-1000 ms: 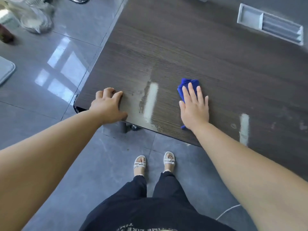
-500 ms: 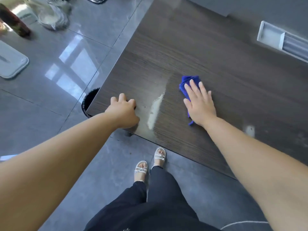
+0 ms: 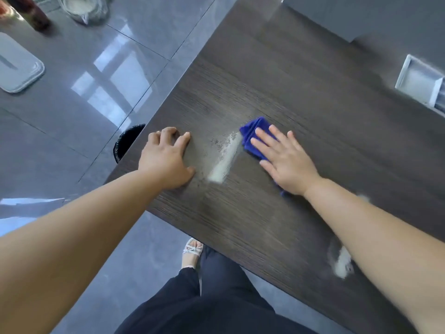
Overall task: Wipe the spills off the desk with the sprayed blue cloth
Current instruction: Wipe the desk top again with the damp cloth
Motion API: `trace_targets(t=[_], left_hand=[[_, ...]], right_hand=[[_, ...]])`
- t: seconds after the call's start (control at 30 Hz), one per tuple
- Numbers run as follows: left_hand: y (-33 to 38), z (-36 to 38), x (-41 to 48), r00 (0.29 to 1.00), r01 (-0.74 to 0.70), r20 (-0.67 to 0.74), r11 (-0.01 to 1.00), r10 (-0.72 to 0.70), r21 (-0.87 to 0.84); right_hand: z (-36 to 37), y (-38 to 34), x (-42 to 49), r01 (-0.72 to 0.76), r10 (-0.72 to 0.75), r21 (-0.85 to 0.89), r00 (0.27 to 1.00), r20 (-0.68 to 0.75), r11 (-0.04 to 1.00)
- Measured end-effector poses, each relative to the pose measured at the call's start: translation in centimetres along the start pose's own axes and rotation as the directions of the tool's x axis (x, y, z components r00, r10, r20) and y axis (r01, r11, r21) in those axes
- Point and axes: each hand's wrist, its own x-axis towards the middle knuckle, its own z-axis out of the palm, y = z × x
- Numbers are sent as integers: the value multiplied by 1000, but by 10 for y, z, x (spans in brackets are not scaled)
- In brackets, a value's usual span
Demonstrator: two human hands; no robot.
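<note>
One long pale spill streak (image 3: 224,162) on dark wood-grain table (image 3: 313,104) | right hand (image 3: 286,162), fingers flat, presses folded blue cloth (image 3: 252,133) just beside streak | left hand (image 3: 166,157), fingers loosely bent, empty | likely risks: smearing; smaller pale patch (image 3: 343,262) missed.

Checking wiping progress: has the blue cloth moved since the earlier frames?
Yes. The blue cloth, under the right hand, has slid farther from the near edge of the desk.

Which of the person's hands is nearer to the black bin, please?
Left. The left hand rests on the desk just beside the bin; the right hand presses the cloth farther along the desk.
</note>
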Motion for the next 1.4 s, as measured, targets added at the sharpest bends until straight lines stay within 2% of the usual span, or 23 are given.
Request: trace_targets(t=[0.03,0.1,0.17,0.2,0.23,0.33,0.4,0.47,0.53,0.6,0.67,0.73,0.8,0.9,0.97,1.0,1.07,1.13,1.2,1.23,1.3,1.33,1.4], left_hand=[[1,-1,1,1000,19,18,1000,-19,8],[7,-4,3,998,50,30,999,-50,-7],[15,-7,5,996,86,31,996,-86,-21],[18,-7,6,995,98,36,995,-97,-8],[21,-8,7,993,112,45,994,-112,8],[28,-12,8,988,131,78,991,-133,32],[29,-16,12,987,146,66,988,-149,42],[26,-21,18,990,140,8,986,-141,88],[21,-22,25,994,113,-12,987,-112,112],[17,-23,27,991,127,32,990,-129,65],[17,-25,30,986,156,54,987,-158,42],[20,-26,31,982,174,69,984,-176,45],[22,-27,34,979,188,78,982,-190,36],[21,-26,34,981,182,68,983,-183,14],[18,-24,33,983,175,60,985,-174,-1],[17,-23,33,983,172,59,985,-172,-3],[17,-22,32,985,163,64,987,-163,4],[17,-21,32,984,165,60,986,-165,7],[16,-20,34,985,168,47,986,-168,10],[16,-19,33,985,169,44,986,-169,5],[15,-20,32,986,165,39,986,-165,3],[15,-20,31,986,161,35,987,-161,-5],[14,-21,30,989,149,25,989,-149,-6]], right_hand=[[-7,16,23,-174,174,31,985,4,984],[-16,24,69,-499,501,65,865,-18,864],[-17,4,106,-655,659,79,750,-57,752],[-12,-13,116,-653,658,83,751,-61,753],[-4,-33,119,-588,592,71,802,-77,806],[6,-77,80,-153,154,19,983,-97,988],[5,-63,50,186,-186,11,982,-29,982],[-2,-16,50,381,-381,-2,924,20,925],[-10,34,75,303,-303,-45,953,-12,952],[-22,67,113,-3,3,9,1000,-9,1000],[-28,74,148,-322,323,44,946,-17,946],[-27,50,168,-502,505,53,861,-67,863],[-14,12,164,-469,472,54,875,-105,881],[-3,-31,115,-61,65,42,993,-101,997],[-7,-13,93,223,-223,5,975,-16,975],[-12,8,95,287,-287,-7,958,11,958],[-20,55,114,189,-189,-16,982,4,982],[-32,90,142,-151,151,25,988,12,988],[-38,97,169,-455,456,32,890,-21,890],[-37,87,177,-546,546,20,837,-45,838],[-32,50,186,-608,608,30,791,-60,794],[-24,27,183,-566,567,31,821,-67,824],[-11,-20,157,-361,362,28,929,-81,932]])
